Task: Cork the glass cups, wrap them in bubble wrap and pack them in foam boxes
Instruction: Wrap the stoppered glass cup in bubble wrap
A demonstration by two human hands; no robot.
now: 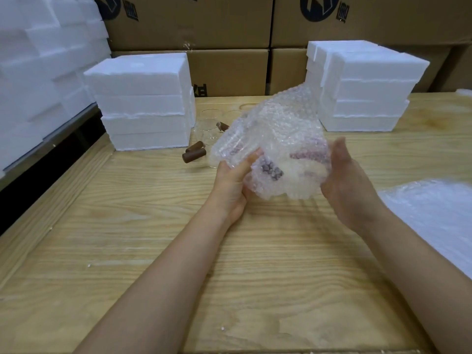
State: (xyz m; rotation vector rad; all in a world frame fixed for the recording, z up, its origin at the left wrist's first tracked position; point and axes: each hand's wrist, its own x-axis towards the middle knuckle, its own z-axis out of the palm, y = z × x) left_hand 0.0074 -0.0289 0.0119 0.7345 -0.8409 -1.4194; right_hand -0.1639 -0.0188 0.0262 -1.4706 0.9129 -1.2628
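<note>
A bundle of clear bubble wrap (278,139) is held above the wooden table (153,238) at mid-frame. A corked glass cup sits inside it; its dark brown cork (273,171) shows through the wrap. My left hand (233,185) grips the bundle from below left, thumb over the wrap. My right hand (347,185) cups its right side, with fingers curled behind the film. Loose brown corks (194,155) and bare glass cups (208,127) stand behind the bundle. Stacks of white foam boxes (143,103) rise at back left and back right (362,90).
More bubble wrap sheets (434,215) lie at the right edge of the table. Cardboard cartons (229,29) line the back wall. A tall pile of white foam pieces (38,67) fills the left side.
</note>
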